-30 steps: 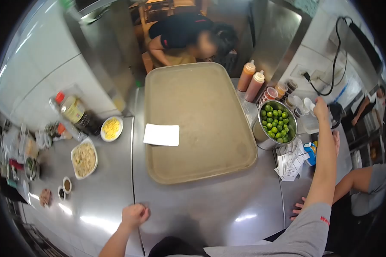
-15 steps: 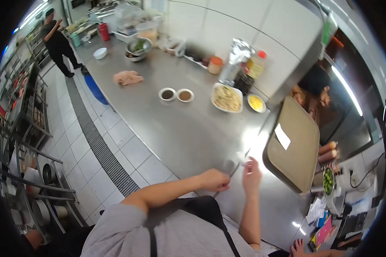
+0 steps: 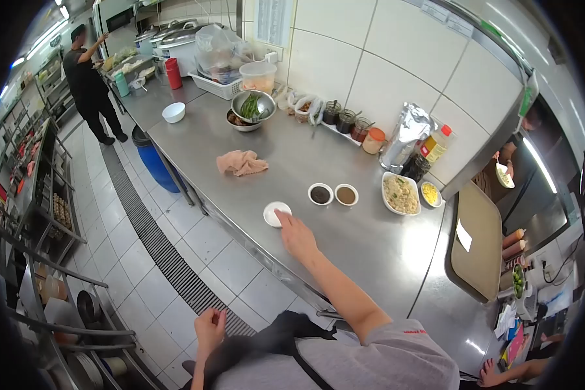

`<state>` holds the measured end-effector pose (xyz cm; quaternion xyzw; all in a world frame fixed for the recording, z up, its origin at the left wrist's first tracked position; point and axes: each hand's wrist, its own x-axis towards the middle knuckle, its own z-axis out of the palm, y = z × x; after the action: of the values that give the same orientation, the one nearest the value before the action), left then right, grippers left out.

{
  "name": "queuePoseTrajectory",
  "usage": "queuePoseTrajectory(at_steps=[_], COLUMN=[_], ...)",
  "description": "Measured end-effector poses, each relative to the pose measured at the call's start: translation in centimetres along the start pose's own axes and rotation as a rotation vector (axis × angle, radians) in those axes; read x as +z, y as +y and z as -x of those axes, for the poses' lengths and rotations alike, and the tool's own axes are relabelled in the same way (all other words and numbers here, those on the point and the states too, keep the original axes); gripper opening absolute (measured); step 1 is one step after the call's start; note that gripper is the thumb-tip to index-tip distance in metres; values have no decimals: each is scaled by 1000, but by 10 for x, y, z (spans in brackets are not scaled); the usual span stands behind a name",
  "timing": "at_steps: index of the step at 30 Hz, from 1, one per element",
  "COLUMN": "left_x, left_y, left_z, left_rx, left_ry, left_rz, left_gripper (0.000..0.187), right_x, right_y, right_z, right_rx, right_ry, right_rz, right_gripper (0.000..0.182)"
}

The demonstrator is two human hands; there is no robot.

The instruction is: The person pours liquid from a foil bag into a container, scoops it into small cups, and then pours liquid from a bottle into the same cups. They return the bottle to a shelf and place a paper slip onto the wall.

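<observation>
My right hand [image 3: 299, 237] reaches over the steel counter, its fingers closed on the near right rim of a small white dish [image 3: 273, 217]. The dish looks bare inside. In front of my body, above the floor, my left hand [image 3: 209, 329] is curled with thumb and fingers together; nothing shows in it. Right of the dish, a sauce dish with dark sauce [image 3: 320, 194] stands beside another with brown sauce [image 3: 346, 195]. A crumpled pink cloth [image 3: 242, 163] lies beyond the dish.
A bowl of rice-like food [image 3: 402, 194], a yellow-filled dish [image 3: 430, 193], an oil bottle [image 3: 436, 144] and foil [image 3: 403, 133] stand right. Metal bowls [image 3: 261, 110] and jars line the back. A brown tray [image 3: 478, 244] lies right. Other people stand far left and right.
My right hand has moved left across the counter to the small white dish. My left hand has drawn back off the counter's edge. The view has turned right-side things further right.
</observation>
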<state>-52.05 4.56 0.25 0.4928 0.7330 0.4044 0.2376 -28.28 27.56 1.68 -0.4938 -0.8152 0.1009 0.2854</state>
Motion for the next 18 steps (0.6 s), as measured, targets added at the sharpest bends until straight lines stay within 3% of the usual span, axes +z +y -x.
queuePoseTrajectory(at_steps=[2, 5, 9, 11, 13, 15, 17, 18], left_x=[6, 7, 3, 6, 7, 10, 15, 21], left_y=[-17, -24, -11, -2, 21, 46, 54, 58], left_z=[-7, -39, -124, -175, -230, -282, -335, -360], left_rx=[-21, -62, 32, 132, 172, 341, 417, 331], left_ry=[22, 11, -86, -162, -206, -263, -306, -304], left_rz=[7, 14, -24, -46, -114, -104, -75, -2], left_gripper=[21, 19, 19, 19, 18, 17, 17, 16], right_x=[11, 16, 20, 14, 8, 0, 3, -2], right_y=[-15, -15, 9, 27, 50, 67, 69, 57], right_z=[-33, -54, -81, -111, -151, -200, -260, -289], right_rx=[-35, 52, 255, 222, 300, 383, 297, 259], right_ry=[164, 140, 275, 443, 456, 432, 535, 509], right_rz=[62, -80, -306, -283, -130, -183, -371, -238], right_gripper=[44, 44, 20, 11, 13, 15, 20, 29])
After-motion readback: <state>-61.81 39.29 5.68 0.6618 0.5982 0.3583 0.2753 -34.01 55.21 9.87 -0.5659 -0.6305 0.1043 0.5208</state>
